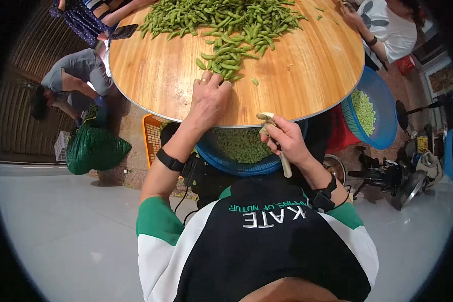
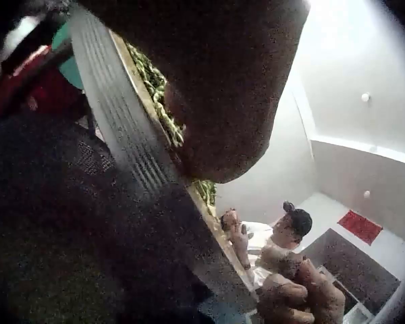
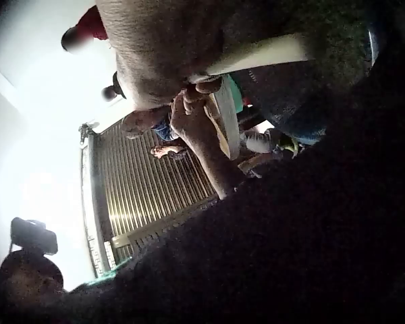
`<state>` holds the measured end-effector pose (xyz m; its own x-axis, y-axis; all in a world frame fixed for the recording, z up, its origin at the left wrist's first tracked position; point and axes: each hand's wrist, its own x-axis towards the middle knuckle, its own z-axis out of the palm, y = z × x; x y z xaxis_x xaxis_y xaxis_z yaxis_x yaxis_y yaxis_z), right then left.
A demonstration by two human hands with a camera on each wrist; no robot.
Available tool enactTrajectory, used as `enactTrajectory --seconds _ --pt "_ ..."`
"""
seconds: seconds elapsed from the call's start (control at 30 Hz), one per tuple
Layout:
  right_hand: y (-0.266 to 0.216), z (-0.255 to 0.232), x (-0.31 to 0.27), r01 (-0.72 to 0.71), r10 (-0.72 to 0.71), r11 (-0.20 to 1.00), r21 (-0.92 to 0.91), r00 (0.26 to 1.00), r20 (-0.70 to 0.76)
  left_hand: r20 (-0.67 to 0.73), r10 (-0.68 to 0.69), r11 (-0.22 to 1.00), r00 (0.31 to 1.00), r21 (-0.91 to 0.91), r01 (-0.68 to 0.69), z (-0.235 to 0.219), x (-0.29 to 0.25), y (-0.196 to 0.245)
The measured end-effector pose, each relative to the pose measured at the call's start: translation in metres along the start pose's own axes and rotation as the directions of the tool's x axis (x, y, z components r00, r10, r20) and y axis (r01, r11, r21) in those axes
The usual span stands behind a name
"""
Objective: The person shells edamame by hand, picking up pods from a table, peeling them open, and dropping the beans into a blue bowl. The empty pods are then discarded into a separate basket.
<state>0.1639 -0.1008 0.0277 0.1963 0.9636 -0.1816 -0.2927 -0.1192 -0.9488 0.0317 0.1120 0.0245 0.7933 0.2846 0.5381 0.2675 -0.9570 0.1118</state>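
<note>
Green soybean pods (image 1: 225, 65) trail from a large heap toward me on the round wooden table (image 1: 312, 75). My left hand (image 1: 209, 98) rests at the near end of this trail, fingers bent down against the pods. Its fingertips are hidden, so I cannot tell whether a pod is between them. My right hand (image 1: 287, 138) is at the table's near edge, gripping a pale, slim-handled tool (image 1: 286, 167) whose handle sticks out below the palm. Pale and brownish coverings (image 1: 267, 119) show at that hand's fingertips. In the right wrist view the pale handle (image 3: 263, 55) crosses beneath the hand.
Below the table edge sits a blue basin (image 1: 241, 151) of shelled beans. Another blue basin (image 1: 375, 108) stands to the right. An orange crate (image 1: 148, 136) and green sack (image 1: 93, 151) are at left. Other people sit around the table; a phone (image 1: 123, 31) lies at its far left.
</note>
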Motion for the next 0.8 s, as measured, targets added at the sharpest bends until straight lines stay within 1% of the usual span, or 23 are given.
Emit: enactTrajectory --seconds 0.03,0.07,0.1,0.13,0.17,0.2,0.23,0.27,0.3,0.37,0.43,0.5,0.57,0.63,0.7,0.73,0.8 --pt "0.000 0.002 -0.001 0.004 -0.003 1.000 0.004 1.000 -0.004 0.000 0.017 0.998 1.000 0.060 -0.017 0.000 0.002 0.001" --pt "-0.002 0.004 0.001 0.023 -0.023 1.000 -0.006 0.999 -0.022 -0.002 0.026 0.998 1.000 0.062 -0.026 0.001 0.002 0.004" --pt "-0.005 0.006 0.003 0.046 -0.047 0.999 -0.017 0.998 -0.043 -0.085 -0.057 0.971 0.995 -0.236 0.036 0.003 0.001 0.008" --pt "-0.007 0.007 0.006 0.053 -0.053 0.999 -0.011 0.997 -0.056 -0.127 -0.158 0.851 0.979 -0.521 0.070 0.001 0.000 0.015" --pt "-0.007 0.007 0.008 0.090 -0.088 0.995 0.037 0.995 -0.047 -0.116 -0.150 0.847 0.982 -0.528 0.067 -0.004 -0.005 0.025" --pt "-0.006 0.008 0.007 0.122 -0.119 0.989 0.084 0.992 -0.037 0.161 -0.366 0.531 0.917 -0.772 0.348 -0.019 -0.005 0.039" --pt "-0.006 0.011 0.007 0.120 -0.116 0.989 0.087 0.992 -0.044 0.473 -0.438 0.102 0.764 -0.818 0.565 -0.030 -0.005 0.050" --pt "-0.007 0.013 0.008 0.094 -0.091 0.990 0.109 0.995 -0.029 0.544 -0.403 -0.003 0.736 -0.805 0.594 -0.034 -0.008 0.055" --pt "-0.007 0.014 0.008 0.069 -0.068 0.989 0.130 0.998 -0.013 0.547 -0.396 -0.002 0.738 -0.804 0.595 -0.034 -0.012 0.059" --pt "-0.004 0.013 0.007 0.081 -0.081 0.990 0.111 0.997 -0.001 0.644 -0.328 -0.202 0.691 -0.763 0.615 -0.029 -0.019 0.066" --pt "-0.004 0.014 0.004 0.046 -0.053 0.991 0.129 0.997 0.050 0.657 -0.312 -0.234 0.687 -0.754 0.614 -0.026 -0.022 0.070" --pt "0.002 0.013 0.003 0.036 -0.044 0.990 0.137 0.997 0.056 0.617 -0.335 -0.261 0.712 -0.787 0.559 -0.021 -0.026 0.073" --pt "0.001 0.016 0.001 0.015 -0.037 0.970 0.243 0.995 0.087 0.601 -0.359 -0.254 0.714 -0.799 0.545 -0.016 -0.031 0.074" --pt "0.003 0.017 0.002 0.017 -0.041 0.966 0.256 0.995 0.088 0.587 -0.381 -0.247 0.714 -0.809 0.533 -0.015 -0.034 0.076" --pt "0.006 0.016 0.003 0.018 -0.044 0.963 0.269 0.995 0.089 0.500 -0.419 -0.152 0.758 -0.861 0.485 -0.015 -0.034 0.079" --pt "0.007 0.015 0.004 0.016 -0.044 0.962 0.274 0.994 0.099 0.501 -0.421 -0.155 0.756 -0.861 0.484 -0.014 -0.035 0.082" --pt "0.006 0.013 0.004 0.013 -0.046 0.961 0.277 0.993 0.110 0.402 -0.459 -0.110 0.792 -0.910 0.399 -0.012 -0.036 0.086"
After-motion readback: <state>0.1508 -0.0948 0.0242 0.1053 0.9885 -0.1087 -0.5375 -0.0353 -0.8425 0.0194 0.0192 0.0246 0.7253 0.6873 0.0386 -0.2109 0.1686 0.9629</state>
